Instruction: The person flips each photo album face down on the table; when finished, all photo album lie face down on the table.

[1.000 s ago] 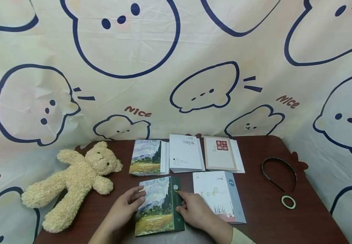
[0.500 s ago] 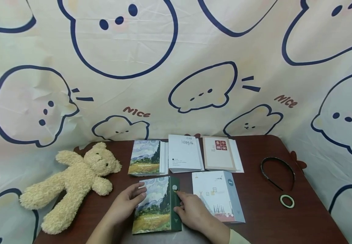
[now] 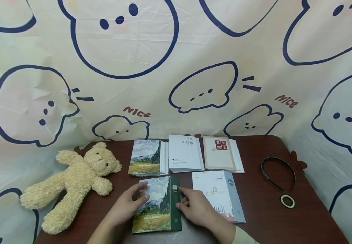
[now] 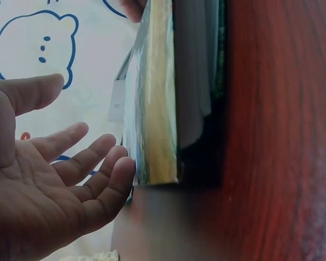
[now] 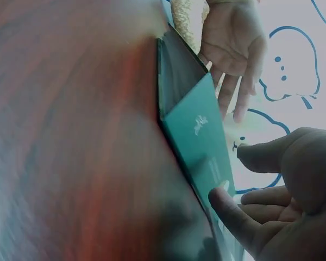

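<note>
A photo album (image 3: 159,203) with a painted landscape cover and a green spine (image 3: 176,215) lies near the front of the table. My left hand (image 3: 127,205) is at its left edge, fingers loosely bent; in the left wrist view the little fingertip meets the cover's edge and nothing is gripped. On the other side, my right hand (image 3: 197,208) has its index finger by the round spot on the spine. The right wrist view shows that fingertip (image 5: 220,197) at the green spine (image 5: 198,130), the thumb raised apart from it. Pages show between the covers in the left wrist view.
Behind stand a matching landscape album (image 3: 145,157), a white album (image 3: 184,152) and a beige-bordered one (image 3: 220,154). Another white album (image 3: 215,196) lies to the right. A teddy bear (image 3: 79,183) is at left; a black headband (image 3: 264,171) and pale green ring (image 3: 282,202) at right.
The album has shifted slightly left. My right index finger has moved from the round spot toward the spine's right edge. The other things stay where they were.
</note>
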{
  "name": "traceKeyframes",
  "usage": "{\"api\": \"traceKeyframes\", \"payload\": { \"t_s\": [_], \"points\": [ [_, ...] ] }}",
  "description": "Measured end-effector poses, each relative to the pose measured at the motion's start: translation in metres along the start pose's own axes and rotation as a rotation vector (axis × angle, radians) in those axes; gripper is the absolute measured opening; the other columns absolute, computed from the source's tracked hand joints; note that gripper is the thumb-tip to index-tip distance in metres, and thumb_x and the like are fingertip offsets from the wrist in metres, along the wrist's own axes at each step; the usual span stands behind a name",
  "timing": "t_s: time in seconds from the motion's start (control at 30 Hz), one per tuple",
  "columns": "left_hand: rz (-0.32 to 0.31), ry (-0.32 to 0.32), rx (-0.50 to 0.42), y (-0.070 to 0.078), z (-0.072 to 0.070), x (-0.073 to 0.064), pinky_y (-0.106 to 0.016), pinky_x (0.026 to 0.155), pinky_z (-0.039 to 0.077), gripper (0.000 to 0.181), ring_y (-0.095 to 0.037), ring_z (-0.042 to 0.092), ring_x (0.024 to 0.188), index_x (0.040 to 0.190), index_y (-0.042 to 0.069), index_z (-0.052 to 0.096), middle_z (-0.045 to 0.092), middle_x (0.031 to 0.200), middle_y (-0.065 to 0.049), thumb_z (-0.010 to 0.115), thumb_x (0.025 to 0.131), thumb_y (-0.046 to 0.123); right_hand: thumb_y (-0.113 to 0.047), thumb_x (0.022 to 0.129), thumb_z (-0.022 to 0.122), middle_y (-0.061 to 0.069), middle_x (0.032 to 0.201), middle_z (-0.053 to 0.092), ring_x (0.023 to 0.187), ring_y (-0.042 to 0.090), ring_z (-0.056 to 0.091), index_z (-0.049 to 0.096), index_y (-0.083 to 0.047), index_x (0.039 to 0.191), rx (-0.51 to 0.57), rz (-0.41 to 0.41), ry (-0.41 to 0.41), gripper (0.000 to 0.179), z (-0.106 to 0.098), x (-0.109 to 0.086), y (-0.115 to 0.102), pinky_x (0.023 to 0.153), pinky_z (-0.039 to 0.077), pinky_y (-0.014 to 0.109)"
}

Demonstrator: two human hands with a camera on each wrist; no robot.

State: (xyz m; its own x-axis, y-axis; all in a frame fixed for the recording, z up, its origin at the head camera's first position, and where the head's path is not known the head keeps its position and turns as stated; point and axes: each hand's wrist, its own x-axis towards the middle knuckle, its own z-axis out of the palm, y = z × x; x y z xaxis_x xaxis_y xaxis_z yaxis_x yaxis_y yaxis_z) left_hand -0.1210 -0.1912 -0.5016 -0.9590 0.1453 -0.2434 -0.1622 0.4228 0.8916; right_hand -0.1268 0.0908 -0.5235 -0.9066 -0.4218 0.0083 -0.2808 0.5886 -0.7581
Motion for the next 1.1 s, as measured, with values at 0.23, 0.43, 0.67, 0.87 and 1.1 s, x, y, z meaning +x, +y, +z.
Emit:
{"api": "traceKeyframes", "payload": {
  "t_s": [0.23,0.43,0.67,0.87,1.1],
  "points": [
    [0.036,-0.012,-0.004,0.010,0.007,0.004,-0.049,0.092,0.056,0.052,-0.035,0.058,0.127,0.149,0.010,0.055,0.059,0.145,-0.013,0.070,0.101,0.024,-0.019,0.095,0.077,0.006,0.105,0.071,0.089,0.005,0.066,0.055,0.005,0.145,-0.005,0.014,0.015,0.059,-0.016,0.000,0.002,0.075,0.058,0.026],
    [0.074,-0.014,-0.016,0.017,0.018,0.013,-0.054,0.095,0.055,0.049,-0.038,0.056,0.130,0.148,0.013,0.056,0.058,0.145,-0.012,0.069,0.102,0.023,-0.022,0.096,0.075,0.006,0.105,0.070,0.090,0.007,0.065,0.054,0.001,0.148,-0.035,0.038,0.022,0.061,-0.030,0.002,0.004,0.076,0.058,0.027],
    [0.119,-0.023,-0.037,0.025,0.030,0.021,-0.055,0.097,0.053,0.048,-0.039,0.054,0.132,0.148,0.013,0.056,0.056,0.148,-0.014,0.069,0.102,0.024,-0.025,0.095,0.076,0.007,0.107,0.070,0.095,0.014,0.069,0.054,-0.004,0.149,-0.082,0.077,0.049,0.062,-0.047,0.004,0.008,0.080,0.060,0.036],
    [0.120,-0.034,-0.042,0.032,0.037,0.029,-0.057,0.097,0.053,0.047,-0.039,0.054,0.133,0.148,0.012,0.056,0.055,0.148,-0.013,0.066,0.104,0.024,-0.026,0.094,0.079,0.006,0.108,0.070,0.094,0.015,0.069,0.055,-0.007,0.149,-0.095,0.143,0.082,0.063,-0.058,0.005,0.012,0.080,0.061,0.037],
    [0.150,-0.040,-0.056,0.038,0.049,0.039,-0.057,0.096,0.054,0.049,-0.041,0.051,0.136,0.149,0.013,0.054,0.055,0.148,-0.015,0.066,0.104,0.028,-0.025,0.091,0.081,0.008,0.110,0.071,0.094,0.016,0.070,0.060,-0.012,0.145,-0.136,0.178,0.137,0.059,-0.069,0.006,0.019,0.080,0.061,0.039]
  ]
}}
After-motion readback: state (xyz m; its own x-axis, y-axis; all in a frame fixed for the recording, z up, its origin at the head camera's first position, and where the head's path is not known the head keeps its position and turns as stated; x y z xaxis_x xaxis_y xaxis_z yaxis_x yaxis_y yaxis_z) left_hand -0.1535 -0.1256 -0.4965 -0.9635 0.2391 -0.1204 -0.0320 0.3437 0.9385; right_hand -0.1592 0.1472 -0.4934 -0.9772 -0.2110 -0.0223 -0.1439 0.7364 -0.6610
